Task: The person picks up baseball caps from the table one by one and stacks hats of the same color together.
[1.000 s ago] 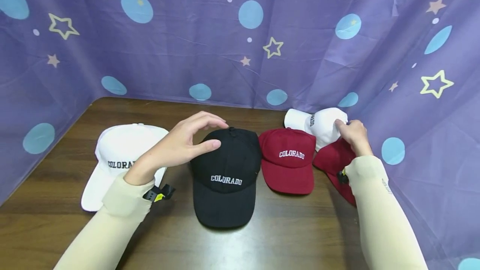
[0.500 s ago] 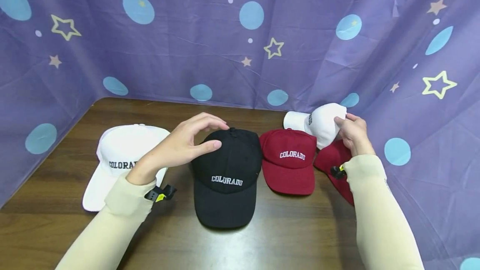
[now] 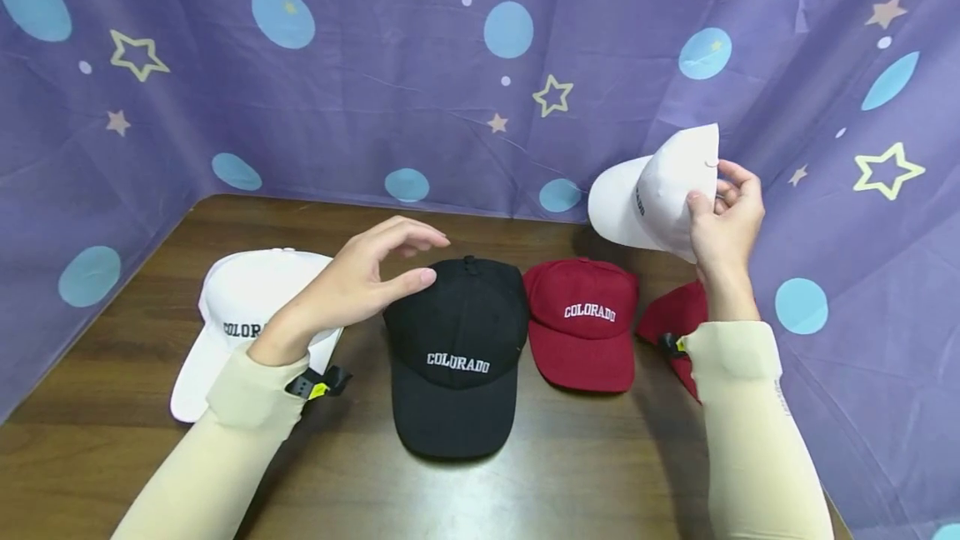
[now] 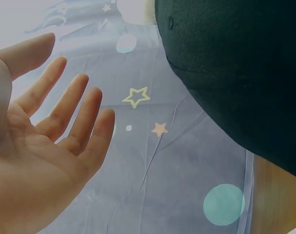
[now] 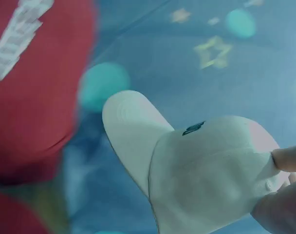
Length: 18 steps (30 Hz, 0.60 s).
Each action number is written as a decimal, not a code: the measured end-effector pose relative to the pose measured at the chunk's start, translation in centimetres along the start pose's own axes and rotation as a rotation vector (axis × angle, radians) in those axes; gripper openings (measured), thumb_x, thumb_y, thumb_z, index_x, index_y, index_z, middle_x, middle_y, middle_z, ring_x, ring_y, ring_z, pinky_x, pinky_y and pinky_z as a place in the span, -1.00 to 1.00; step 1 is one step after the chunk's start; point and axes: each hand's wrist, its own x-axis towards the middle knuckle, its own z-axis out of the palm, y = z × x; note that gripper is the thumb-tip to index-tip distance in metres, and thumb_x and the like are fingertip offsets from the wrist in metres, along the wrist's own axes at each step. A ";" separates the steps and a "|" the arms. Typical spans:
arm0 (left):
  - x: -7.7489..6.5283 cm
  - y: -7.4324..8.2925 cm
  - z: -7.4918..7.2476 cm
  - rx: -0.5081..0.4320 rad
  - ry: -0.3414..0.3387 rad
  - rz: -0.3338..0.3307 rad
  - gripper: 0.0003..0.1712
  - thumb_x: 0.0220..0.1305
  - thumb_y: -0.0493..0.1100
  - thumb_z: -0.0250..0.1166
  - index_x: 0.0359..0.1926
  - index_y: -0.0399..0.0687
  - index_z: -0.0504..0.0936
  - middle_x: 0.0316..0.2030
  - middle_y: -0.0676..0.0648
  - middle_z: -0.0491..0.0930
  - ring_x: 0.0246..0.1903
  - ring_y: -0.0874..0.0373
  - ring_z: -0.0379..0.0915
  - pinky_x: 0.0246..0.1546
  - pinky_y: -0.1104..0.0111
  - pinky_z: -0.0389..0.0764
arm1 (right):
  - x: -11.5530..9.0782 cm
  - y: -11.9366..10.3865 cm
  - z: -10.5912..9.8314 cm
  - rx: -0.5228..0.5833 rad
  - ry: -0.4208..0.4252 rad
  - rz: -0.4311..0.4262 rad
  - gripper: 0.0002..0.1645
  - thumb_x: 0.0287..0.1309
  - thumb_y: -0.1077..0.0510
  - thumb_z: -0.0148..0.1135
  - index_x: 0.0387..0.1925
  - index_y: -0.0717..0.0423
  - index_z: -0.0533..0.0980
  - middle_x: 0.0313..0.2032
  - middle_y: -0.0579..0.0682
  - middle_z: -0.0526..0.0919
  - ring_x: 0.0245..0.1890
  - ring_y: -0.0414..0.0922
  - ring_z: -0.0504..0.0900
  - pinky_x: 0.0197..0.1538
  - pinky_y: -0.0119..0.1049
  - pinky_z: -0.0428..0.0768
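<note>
In the head view my right hand [image 3: 729, 219] pinches the back of a white cap [image 3: 671, 190], holding it up off the table with its brim pointing left. The right wrist view shows the same white cap [image 5: 211, 175] with thumb and fingers at its rear edge. My left hand [image 3: 356, 277] hovers at the upper left of a black COLORADO cap [image 3: 457, 357], fingers relaxed and nothing in them. In the left wrist view its palm [image 4: 41, 170] and spread fingers face the black cap [image 4: 235, 73], apart from it.
A red COLORADO cap [image 3: 581, 323] stands right of the black one. Another red cap [image 3: 675, 319] lies farther right, partly behind my right forearm. A second white cap [image 3: 255, 298] sits at left behind my left wrist. A purple curtain [image 3: 375, 107] borders the wooden table [image 3: 577, 473].
My right hand has lifted the white cap from the table at the back right, raising it upward and slightly right. The left hand has barely moved.
</note>
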 end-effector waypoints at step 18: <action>-0.8 0.6 -2.1 -0.077 0.133 -0.041 -0.56 0.48 -0.26 0.36 0.32 0.00 0.60 0.22 0.04 0.63 0.14 0.19 0.56 0.27 0.40 0.51 | -10.1 -8.5 0.9 0.566 -0.490 -0.171 -0.44 0.29 0.70 0.03 0.26 0.39 0.51 -0.08 0.13 0.68 -0.12 -0.09 0.67 -0.06 -0.38 0.70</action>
